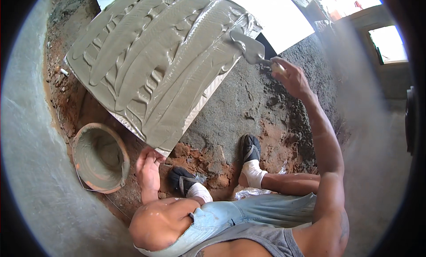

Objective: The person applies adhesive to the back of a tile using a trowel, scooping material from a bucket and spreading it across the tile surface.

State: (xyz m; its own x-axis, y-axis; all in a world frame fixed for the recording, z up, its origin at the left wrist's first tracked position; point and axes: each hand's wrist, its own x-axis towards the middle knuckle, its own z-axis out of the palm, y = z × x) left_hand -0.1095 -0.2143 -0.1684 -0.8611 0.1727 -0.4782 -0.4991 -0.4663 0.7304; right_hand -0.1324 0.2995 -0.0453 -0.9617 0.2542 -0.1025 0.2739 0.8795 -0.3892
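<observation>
A large square tile (pixel 199 109) lies tilted before me, its upper side covered in wet grey mortar (pixel 151 57) with ridges and streaks. Along its right edge a strip of pale ribbed tile shows bare. My right hand (pixel 290 77) is closed round the handle of a trowel (pixel 250 48), whose blade rests at the tile's far right edge with mortar on it. At the tile's near corner, my left hand (pixel 150 166) grips the edge, fingertips partly hidden under it.
A round basin (pixel 100 157) smeared with grey mortar stands at the left by a wall (pixel 26 137). Rough grey mortar bed (pixel 235 101) and broken reddish earth (pixel 217 168) lie around my feet. White tiles (pixel 284 17) are at the far right. A thin string (pixel 66 132) runs along the left wall.
</observation>
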